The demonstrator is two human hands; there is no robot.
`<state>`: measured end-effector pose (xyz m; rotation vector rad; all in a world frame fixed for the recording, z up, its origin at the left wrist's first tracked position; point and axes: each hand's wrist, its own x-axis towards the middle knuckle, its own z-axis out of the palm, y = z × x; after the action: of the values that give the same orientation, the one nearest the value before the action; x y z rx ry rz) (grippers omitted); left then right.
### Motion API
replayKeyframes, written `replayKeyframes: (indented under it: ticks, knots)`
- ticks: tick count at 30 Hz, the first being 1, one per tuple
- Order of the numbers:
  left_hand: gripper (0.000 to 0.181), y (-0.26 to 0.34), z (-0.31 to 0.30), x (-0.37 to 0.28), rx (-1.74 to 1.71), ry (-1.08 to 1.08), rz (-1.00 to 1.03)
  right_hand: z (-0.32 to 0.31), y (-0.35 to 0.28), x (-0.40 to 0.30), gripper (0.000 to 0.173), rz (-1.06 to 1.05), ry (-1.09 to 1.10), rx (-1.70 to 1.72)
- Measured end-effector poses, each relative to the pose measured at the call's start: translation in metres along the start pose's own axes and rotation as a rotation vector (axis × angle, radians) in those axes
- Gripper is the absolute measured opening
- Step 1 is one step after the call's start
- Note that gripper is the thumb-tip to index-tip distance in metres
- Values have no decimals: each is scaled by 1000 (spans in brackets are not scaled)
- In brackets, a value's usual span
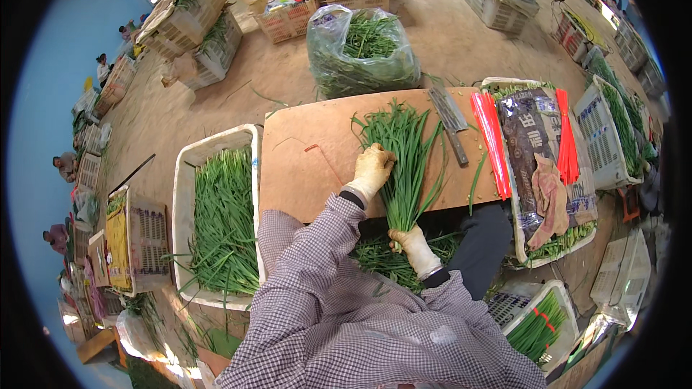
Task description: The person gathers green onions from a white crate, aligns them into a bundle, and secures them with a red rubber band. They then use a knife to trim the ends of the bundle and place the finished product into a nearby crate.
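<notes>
A bunch of green garlic chives (408, 156) lies over a wooden board (303, 183), its leaf tips away from me and its stem ends past the board's near edge. My right hand (413, 248), in a pale glove, is closed around the stem ends. My left hand (373, 167), gloved too, has its fingers curled at the left side of the leaves; what they pinch is hidden. Right of the bunch rests a knife (450, 121) with a broad blade and dark handle. A thin red tie (323, 162) lies on the board's left half.
At left stands a white plastic crate (181, 216) of chives. On the right, red tie strips (491, 146) and a cloth glove (549, 202) lie by a printed sack (521, 140) on another crate. Beyond the board sits a plastic bag (327, 59) of greens. Loose leaves (378, 259) are below me.
</notes>
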<state>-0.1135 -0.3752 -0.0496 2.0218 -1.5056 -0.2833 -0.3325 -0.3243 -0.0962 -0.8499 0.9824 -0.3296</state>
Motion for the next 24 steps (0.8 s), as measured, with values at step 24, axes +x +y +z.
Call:
replayKeyframes:
  ticks: [24]
  knots:
    - [24, -121, -96, 25, -157, -20, -229, -34, -12, -6, 17, 98, -212, 185]
